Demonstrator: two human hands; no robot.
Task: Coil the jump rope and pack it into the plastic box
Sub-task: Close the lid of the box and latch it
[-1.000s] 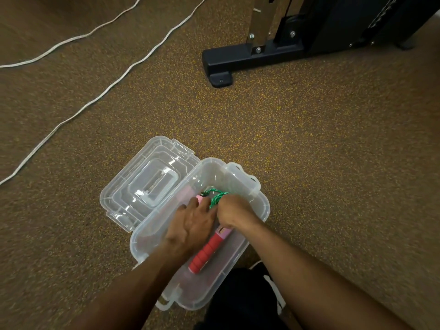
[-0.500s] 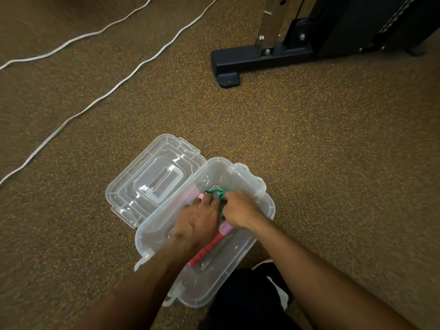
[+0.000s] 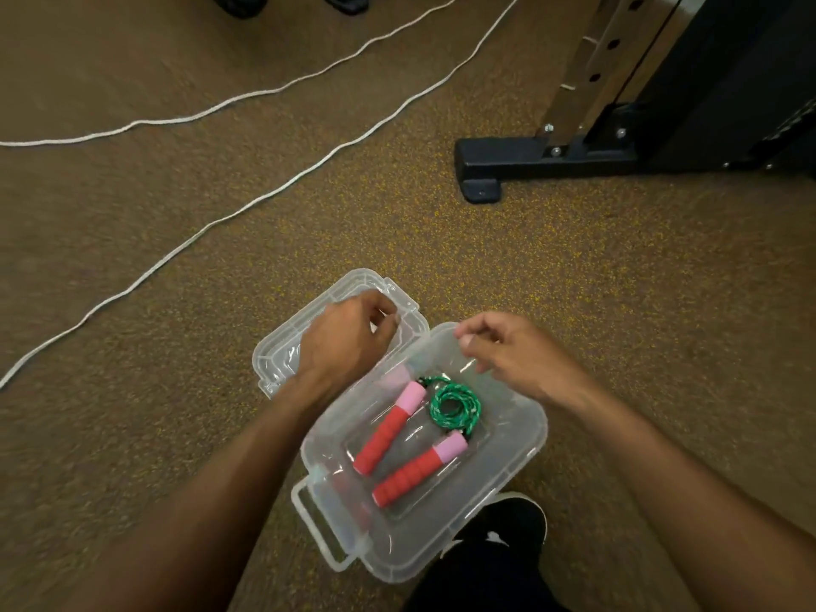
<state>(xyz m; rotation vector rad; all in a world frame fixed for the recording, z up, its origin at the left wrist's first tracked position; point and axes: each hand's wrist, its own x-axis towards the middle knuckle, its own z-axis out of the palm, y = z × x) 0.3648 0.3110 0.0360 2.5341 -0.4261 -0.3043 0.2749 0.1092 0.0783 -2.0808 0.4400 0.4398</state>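
The clear plastic box (image 3: 525,439) stands open on the floor. The jump rope lies inside it: the green rope (image 3: 455,406) is coiled at the far end, and the two red and pink handles (image 3: 388,428) (image 3: 419,474) rest side by side on the bottom. The lid (image 3: 278,360) lies flat to the box's left, still attached. My left hand (image 3: 349,337) is over the lid, with its fingers curled around the lid's far edge. My right hand (image 3: 512,351) hovers above the box's far rim, fingers loosely bent and holding nothing.
Two white cords (image 3: 247,209) run across the speckled brown floor at the left. The black foot of a gym machine (image 3: 508,163) stands at the back right. My black shoe (image 3: 503,527) is just beside the box's near right corner.
Both hands have come up out of the box and let go of the rope and handles. The left hand went to the lid, the right rose above the far rim.
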